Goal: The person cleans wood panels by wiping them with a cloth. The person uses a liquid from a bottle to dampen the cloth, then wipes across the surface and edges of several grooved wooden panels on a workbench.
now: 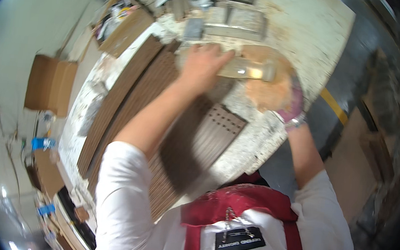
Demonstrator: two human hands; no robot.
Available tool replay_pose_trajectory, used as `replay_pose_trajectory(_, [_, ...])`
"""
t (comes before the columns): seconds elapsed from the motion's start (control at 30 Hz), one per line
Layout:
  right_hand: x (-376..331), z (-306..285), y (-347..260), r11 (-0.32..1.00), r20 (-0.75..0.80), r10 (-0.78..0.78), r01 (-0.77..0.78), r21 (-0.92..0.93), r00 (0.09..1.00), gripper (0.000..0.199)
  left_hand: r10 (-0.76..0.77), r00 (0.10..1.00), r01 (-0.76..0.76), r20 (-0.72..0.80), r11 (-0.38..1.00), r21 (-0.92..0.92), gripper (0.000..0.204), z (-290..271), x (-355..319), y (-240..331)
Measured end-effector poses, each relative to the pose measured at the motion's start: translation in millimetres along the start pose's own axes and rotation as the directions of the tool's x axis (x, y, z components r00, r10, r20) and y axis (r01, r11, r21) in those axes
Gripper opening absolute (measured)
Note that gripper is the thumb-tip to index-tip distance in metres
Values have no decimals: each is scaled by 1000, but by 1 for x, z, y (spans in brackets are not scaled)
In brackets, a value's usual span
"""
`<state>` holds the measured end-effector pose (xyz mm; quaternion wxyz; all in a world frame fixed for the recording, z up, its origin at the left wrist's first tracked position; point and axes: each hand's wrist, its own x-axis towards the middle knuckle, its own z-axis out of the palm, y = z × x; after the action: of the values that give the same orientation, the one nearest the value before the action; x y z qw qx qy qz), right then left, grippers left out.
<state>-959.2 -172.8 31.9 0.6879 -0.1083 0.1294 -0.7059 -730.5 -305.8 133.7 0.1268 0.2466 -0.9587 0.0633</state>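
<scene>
The left hand is lying palm down on the near end of a pale, blurred block, fingers curled over it and pressing it onto the tabletop; the right hand is sitting just beside the block's right end on a patch of orange-tan paste, fingers smeared with it; whether that hand is gripping anything I cannot tell, blur is hiding the fingers; a pinkish band is circling the right wrist; the block is resting near the middle of the white, speckled tabletop, between the two hands; brown ribbed boards are lying to the left of the left forearm; a dark perforated panel is lying under that forearm; grey blocks are sitting beyond the hands; a cardboard box is standing on the floor at far left.
</scene>
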Motion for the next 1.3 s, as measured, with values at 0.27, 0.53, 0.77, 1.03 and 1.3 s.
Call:
replay_pose_trajectory(0.27, [-23, -101, -49, 722, -8, -178, 125, -680, 984, 71, -460, 837, 156, -294, 717, -679, 64, 72, 49, 11])
replay_pose_trajectory(0.53, [-41, -7, -25, 994, -104, 104, -106, -9, 989, 61, -592, 805, 261, -42, 416, -871, 76, 91, 40, -8])
replay_pose_trajectory(0.77, [-58, 23, 1, 961, -271, 116, -177, -213, 956, 55, -541, 795, 332, -276, 767, -549, 49, 17, -116, -29])
replay_pose_trajectory(1.03, [-7, 109, 55, 907, 44, 243, -211, -365, 969, 51, -954, 254, 916, -159, 290, -277, 29, -80, -516, -133])
replay_pose_trajectory(1.3, [102, 179, 207, 828, 224, 505, -394, -400, 834, 51, -961, 224, 947, 163, 174, -271, 38, -112, -649, -118])
